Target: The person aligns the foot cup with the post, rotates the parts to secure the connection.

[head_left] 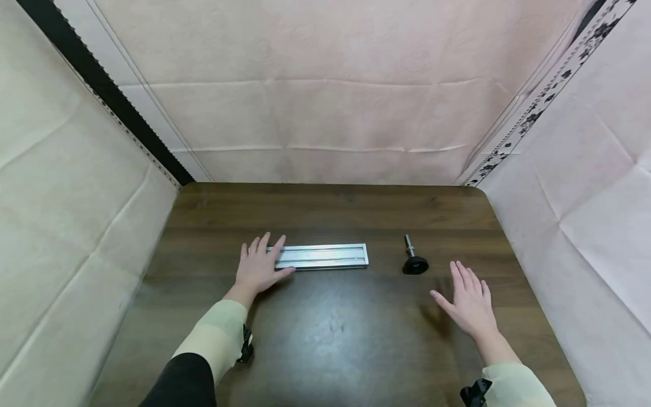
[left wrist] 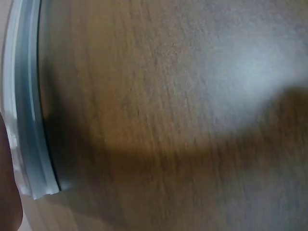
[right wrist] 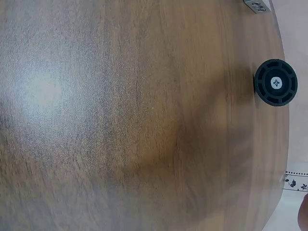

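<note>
Black fabric (head_left: pixel 185 381) on the left arm comes closest to the viewer, with a pale-green sleeve (head_left: pixel 218 328) beyond it. Creased pale hangings (head_left: pixel 325 124) bound the brown wood-grain tabletop (head_left: pixel 315 345) at the far side and both flanks. Its finish throws back a glare and looks smooth, so anything nudged would probably slide readily.

A slotted aluminium extrusion (head_left: pixel 325 257) lies flat and crosswise near the tabletop's middle. The left hand (head_left: pixel 256 271) spans its left end, fingers reaching past the far edge and thumb at the near one: a wide, loose posture rather than a clench. How firmly it presses, I cannot tell. With contact at one end only, the bar could pivot if pushed or lifted there, and its squared corners could score the wood.

Palm down and holding nothing, the right hand (head_left: pixel 472 308) has fingers extended and thumb spread, near a black-based levelling foot (head_left: pixel 415 265). That foot lies on its side, right of the extrusion and apart from it, its threaded stud pointing away from the person. Careless fingertips could set the round base rolling in an arc; a pinch on the thin stud alone could let the broad base twist. A small cross-head screw (right wrist: pixel 276 83) shows in its underside.
</note>
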{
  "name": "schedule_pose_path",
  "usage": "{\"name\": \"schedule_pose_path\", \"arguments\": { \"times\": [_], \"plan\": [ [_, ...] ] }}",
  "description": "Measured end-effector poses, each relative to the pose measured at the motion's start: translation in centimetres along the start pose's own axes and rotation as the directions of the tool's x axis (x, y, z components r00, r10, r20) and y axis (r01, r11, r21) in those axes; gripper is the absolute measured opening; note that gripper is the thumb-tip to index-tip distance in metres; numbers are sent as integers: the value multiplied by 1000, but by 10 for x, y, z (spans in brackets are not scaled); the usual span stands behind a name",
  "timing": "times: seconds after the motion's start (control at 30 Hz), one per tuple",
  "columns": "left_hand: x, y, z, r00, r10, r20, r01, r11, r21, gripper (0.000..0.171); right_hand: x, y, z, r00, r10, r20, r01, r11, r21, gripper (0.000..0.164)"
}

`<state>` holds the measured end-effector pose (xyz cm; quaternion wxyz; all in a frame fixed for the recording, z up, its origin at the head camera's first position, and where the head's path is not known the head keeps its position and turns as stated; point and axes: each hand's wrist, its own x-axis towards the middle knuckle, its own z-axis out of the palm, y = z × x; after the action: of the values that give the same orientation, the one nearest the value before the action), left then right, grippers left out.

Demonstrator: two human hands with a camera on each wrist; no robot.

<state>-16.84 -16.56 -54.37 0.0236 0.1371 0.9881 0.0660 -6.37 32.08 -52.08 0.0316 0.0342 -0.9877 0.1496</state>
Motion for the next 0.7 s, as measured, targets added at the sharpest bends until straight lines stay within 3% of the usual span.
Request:
{"name": "schedule_pose_path", "arguments": {
  "times": [0.47, 0.7],
  "plan": [
    [19, -4, 27, 997, 81, 7, -81, 995, 58, 97, -5, -1, -3, 1000, 22, -22, -22, 1000, 4, 88],
    [22, -1, 38, 997, 80, 18, -82, 993, 86, 103, -10, 2, -2, 999, 41, -18, -41, 999, 5, 87]
  ]
}}
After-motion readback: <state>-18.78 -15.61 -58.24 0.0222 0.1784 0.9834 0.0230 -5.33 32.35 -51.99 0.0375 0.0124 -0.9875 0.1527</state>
